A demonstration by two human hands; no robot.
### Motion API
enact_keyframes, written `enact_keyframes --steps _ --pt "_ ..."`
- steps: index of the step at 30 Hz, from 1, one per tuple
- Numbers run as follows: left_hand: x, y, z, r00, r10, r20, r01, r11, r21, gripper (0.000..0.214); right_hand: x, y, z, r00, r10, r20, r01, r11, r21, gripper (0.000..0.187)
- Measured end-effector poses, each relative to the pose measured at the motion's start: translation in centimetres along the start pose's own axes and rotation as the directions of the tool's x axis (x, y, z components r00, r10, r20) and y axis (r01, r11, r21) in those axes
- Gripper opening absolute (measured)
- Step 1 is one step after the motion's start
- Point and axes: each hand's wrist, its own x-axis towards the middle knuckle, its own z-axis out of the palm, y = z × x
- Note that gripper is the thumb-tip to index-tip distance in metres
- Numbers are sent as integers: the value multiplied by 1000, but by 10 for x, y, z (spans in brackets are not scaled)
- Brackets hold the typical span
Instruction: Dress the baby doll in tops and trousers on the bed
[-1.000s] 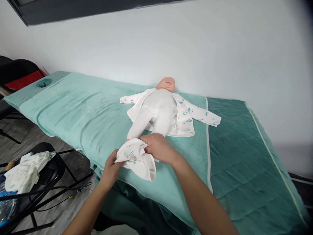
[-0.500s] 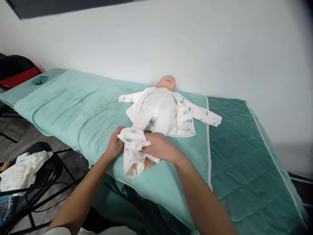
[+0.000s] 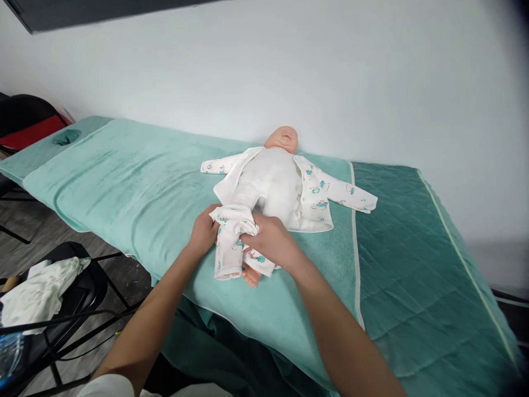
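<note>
A baby doll (image 3: 270, 179) lies on its back, head towards the wall, in an open white jacket (image 3: 316, 193) with a teal print and its sleeves spread. Bunched around the doll's lower legs are white printed baby pants (image 3: 228, 248). My left hand (image 3: 204, 230) grips the waistband at its left side, fingers closed. On the other side my right hand (image 3: 270, 238) pinches the gathered cloth, its fingers partly hidden in the folds. One bare foot (image 3: 250, 277) shows below a pant leg.
A massage bed with a light green cover (image 3: 124, 176) stands along the white wall. Darker quilted cloth (image 3: 413, 248) covers its right end. At lower left, a black chair (image 3: 85, 286) bears a patterned cloth (image 3: 45, 292). Another chair (image 3: 28, 124) stands behind.
Both hands have moved up the doll's legs, drawing the pants' waistband higher. The left pant leg's hem has risen too, and the cloth hangs straighter. The doll stays in place.
</note>
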Motion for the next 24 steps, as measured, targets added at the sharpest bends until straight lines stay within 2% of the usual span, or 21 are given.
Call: enact_keyframes --steps 3,6,8,10,12,18,24 --pt "-16 6 2 982 -143 -120 138 989 -54 26 2 4 2 997 29 -77 -26 999 39 13" --pt "-42 14 2 924 -276 -266 241 957 -159 28 3 7 4 990 32 -141 -26 999 48 8" --pt "-61 20 0 930 -299 -214 265 948 -177 26 3 8 5 986 31 -161 -24 999 42 6" --pt "-75 26 -2 964 -256 -72 247 963 -112 32 3 8 5 986 34 -163 -27 999 46 6" --pt "-82 31 -4 977 -212 10 213 976 -40 37 3 8 5 987 33 -156 -24 998 54 6" --pt "-75 32 -2 976 -215 36 216 976 -24 40 0 6 3 996 27 -87 -15 991 136 14" --pt "-51 20 -1 987 -160 21 160 987 -14 33 -2 3 0 998 54 -21 -49 981 187 21"
